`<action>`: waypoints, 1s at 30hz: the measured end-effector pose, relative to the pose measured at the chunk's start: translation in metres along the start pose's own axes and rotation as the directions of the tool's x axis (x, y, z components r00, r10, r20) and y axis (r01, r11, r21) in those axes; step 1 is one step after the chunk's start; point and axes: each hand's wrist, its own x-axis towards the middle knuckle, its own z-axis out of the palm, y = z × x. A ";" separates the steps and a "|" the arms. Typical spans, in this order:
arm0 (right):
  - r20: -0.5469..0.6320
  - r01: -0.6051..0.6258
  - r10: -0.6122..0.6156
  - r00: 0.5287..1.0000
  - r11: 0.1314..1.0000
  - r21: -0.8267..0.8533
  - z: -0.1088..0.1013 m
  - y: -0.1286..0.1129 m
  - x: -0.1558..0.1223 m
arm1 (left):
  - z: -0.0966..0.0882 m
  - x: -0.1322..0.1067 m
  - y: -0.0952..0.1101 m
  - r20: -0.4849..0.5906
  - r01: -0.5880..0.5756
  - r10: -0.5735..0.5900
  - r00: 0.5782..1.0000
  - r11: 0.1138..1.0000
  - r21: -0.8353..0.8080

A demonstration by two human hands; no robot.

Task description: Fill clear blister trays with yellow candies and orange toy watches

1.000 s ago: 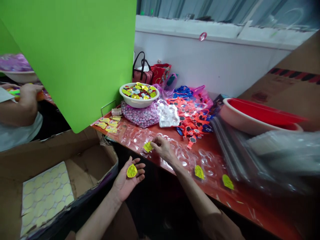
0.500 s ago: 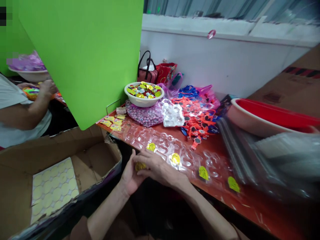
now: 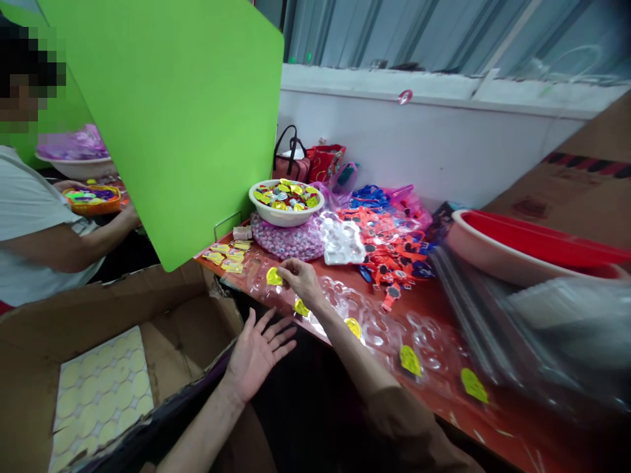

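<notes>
My right hand (image 3: pixel 302 281) reaches over the far end of a row of clear plastic blister trays (image 3: pixel 340 289). Its thumb and fingers pinch the edge of a shiny yellow foil piece (image 3: pixel 274 276), which is at the tray there. Palm up, my left hand (image 3: pixel 257 351) hovers off the table's front edge with its fingers spread and nothing in it. Along the trays lie more yellow pieces: one near my right wrist (image 3: pixel 302 307), another yellow piece (image 3: pixel 353 327) in the middle, and two nearer me, a crumpled yellow piece (image 3: pixel 410 360) and a yellow piece (image 3: pixel 474 385).
A white bowl (image 3: pixel 286 215) of foil pieces sits on a bag of small beads (image 3: pixel 286 242). Orange toy watches (image 3: pixel 389 246) heap behind the trays. Plastic sleeves (image 3: pixel 493 322) lie right; a cardboard box (image 3: pixel 187 328) stands left. A green panel (image 3: pixel 172 131) separates a co-worker (image 3: pixel 44 230).
My hands have parted. The right has moved forward and left to the far tray with a yellow piece, while the left has opened palm up. The view has tilted up slightly.
</notes>
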 end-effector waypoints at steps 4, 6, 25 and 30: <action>-0.050 0.043 -0.060 0.997 0.958 -0.283 0.026 0.010 0.020 | -0.008 0.003 0.004 -0.043 -0.036 0.037 0.998 0.999 0.027; -0.026 0.076 -0.092 0.995 0.926 -0.369 0.035 0.018 0.020 | -0.011 0.006 0.009 -0.058 -0.064 0.066 0.996 0.997 0.037; -0.411 -0.484 0.257 0.875 0.500 -0.718 -0.188 0.045 -0.028 | -0.023 0.000 0.006 -0.091 -0.006 0.023 0.996 0.984 0.180; -0.592 -0.734 0.439 0.676 0.331 -0.593 -0.252 0.094 -0.037 | -0.005 0.001 -0.028 -0.043 0.056 -0.048 0.998 0.969 0.240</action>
